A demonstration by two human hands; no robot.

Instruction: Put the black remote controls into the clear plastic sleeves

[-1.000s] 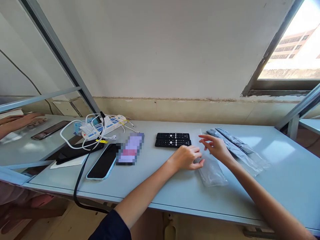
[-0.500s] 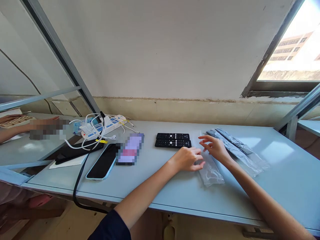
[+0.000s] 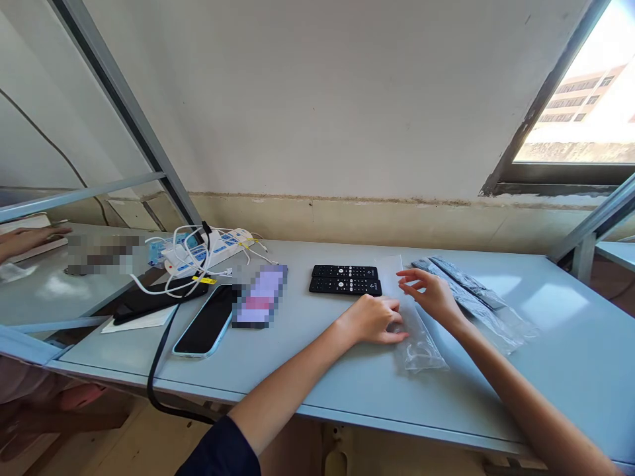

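A clear plastic bag point(image 3: 424, 350) lies flat on the table between my hands. My left hand point(image 3: 374, 319) is at the bag's left side, its fingers curled onto the film and its thumb stretched out over it. Over the upper part of the bag is my right hand point(image 3: 430, 295), its fingers slightly bent and apart, with nothing visible between them. Two black remote controls point(image 3: 346, 285) lie side by side just beyond my left hand. To the right of my right hand are dark remote-shaped items in clear bags point(image 3: 469, 294).
On the left lie a phone with a dark screen point(image 3: 206, 322), a phone with a lit, blurred screen point(image 3: 260, 296) and a black pouch point(image 3: 149, 303). Behind them is a power strip point(image 3: 218, 250) with tangled white cables. Another person's hand point(image 3: 37, 238) rests at the adjoining table.
The plastic bag has shifted slightly under my hands, and my left fingers are curled more closely onto it. The other person's hand has drawn back to the left.
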